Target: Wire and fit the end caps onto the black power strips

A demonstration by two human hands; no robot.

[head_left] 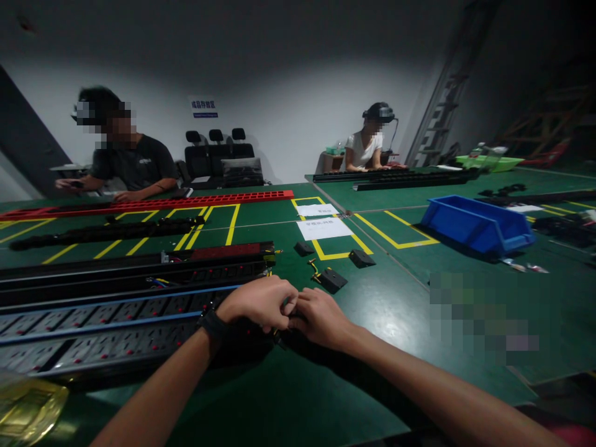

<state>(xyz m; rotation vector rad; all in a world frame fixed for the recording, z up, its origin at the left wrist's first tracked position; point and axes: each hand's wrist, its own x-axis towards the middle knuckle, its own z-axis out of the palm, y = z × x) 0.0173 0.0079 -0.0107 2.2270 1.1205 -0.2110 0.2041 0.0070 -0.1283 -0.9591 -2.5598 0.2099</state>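
Both hands meet at the right end of a long black socket strip (139,338) with red dots and a blue edge. My left hand (263,302), with a black band on the wrist, has its fingers curled down over the strip's end. Touching it from the right is my right hand (321,316), its fingers pinched together. Whatever small part lies between the fingertips is too hidden to name; dark and yellowish bits show just beneath. Beyond the hands lie a black block (331,279) with a yellow-green wire and two smaller black blocks (362,258).
A blue bin (477,223) stands at the right. White paper sheets (325,228) lie on the green table (391,292) amid yellow tape. A red rail (233,198) runs along the back left. Two people sit across the table. A yellow transparent container (30,410) is at the near left.
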